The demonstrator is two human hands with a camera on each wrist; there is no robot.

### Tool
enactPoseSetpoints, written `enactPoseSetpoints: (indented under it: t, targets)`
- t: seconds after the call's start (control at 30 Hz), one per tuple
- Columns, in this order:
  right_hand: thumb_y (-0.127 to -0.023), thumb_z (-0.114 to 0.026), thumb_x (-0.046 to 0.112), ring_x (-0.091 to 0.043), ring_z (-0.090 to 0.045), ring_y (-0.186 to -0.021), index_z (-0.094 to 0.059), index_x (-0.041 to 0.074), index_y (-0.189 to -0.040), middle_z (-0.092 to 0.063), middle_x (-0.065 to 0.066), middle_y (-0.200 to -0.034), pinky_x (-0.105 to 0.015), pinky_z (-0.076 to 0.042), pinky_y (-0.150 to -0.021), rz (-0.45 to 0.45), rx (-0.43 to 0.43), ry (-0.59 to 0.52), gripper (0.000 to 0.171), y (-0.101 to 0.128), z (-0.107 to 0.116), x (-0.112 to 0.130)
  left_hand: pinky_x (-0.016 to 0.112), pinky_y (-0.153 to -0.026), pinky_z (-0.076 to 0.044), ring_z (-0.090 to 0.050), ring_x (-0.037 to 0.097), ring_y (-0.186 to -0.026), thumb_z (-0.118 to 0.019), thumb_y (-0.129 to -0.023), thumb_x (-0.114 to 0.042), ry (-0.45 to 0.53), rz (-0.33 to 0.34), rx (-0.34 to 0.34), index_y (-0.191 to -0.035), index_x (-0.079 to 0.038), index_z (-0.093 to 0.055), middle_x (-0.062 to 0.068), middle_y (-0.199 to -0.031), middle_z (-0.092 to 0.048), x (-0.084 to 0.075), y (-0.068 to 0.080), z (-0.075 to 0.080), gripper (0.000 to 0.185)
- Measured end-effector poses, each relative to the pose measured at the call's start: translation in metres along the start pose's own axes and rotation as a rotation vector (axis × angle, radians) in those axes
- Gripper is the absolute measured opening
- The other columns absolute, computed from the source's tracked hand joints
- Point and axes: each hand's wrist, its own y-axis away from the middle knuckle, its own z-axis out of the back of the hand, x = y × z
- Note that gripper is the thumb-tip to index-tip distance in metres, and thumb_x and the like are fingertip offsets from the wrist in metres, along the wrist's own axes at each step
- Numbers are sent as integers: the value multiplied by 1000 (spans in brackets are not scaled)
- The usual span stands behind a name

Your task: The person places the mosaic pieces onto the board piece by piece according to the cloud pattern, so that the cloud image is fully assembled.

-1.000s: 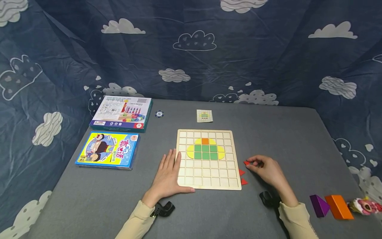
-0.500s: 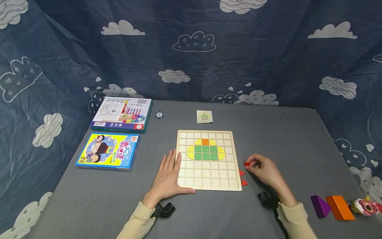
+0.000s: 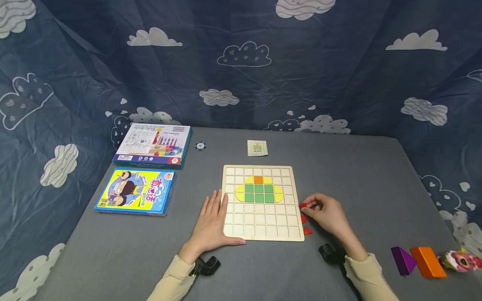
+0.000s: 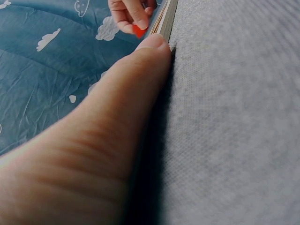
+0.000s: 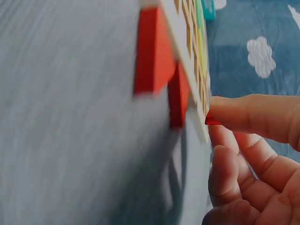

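A square wooden grid board lies mid-table, with green, yellow and orange tiles set in its upper cells. Along the board's left edge and lower corner rests my left hand, fingers straight and thumb on the near edge; its thumb fills much of the left wrist view. Between thumb and fingertips my right hand pinches a small red tile at the board's right edge, the tile partly covered by the fingers. Two red triangular tiles lie against that same edge, below the right hand.
Two boxes, one white and purple, one blue and yellow, lie at the left. A round chip and a pattern card are beyond the board. At right are a purple block, an orange block and a figurine.
My right hand has moved left with the red tile, from beside the board to its right edge. The left hand keeps its place on the board.
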Motion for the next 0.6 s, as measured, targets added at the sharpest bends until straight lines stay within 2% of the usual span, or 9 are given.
enactPoseSetpoints:
  t: [0.2, 0.3, 0.6]
  targets:
    - [-78, -78, 8, -13, -45, -49, -70, 7, -85, -57, 0, -63, -25, -36, -41, 7, 85, -96, 11, -6, -11, 18, 46, -113, -3, -4, 34, -142, -59, -60, -85, -20, -5, -17, -150, 2, -13, 24, -154, -9, 1, 0, -2, 134]
    - [-76, -79, 7, -12, -44, -49, -70, 8, -83, -55, 1, -60, -24, -35, -42, 46, 118, -126, 11, -8, -18, 26, 46, -113, -3, -4, 34, -142, -58, -60, -85, -23, -8, -14, -150, 2, -13, 24, -154, -9, 0, 0, -3, 133]
    - [-76, -80, 9, -10, -44, -51, -72, 12, -81, -57, 6, -61, -23, -33, -46, 154, 172, -127, 10, -16, -40, 50, 45, -113, -2, -2, 33, -142, -59, -60, -84, -19, 9, 2, -150, 2, -12, 22, -155, -7, 0, 0, 0, 134]
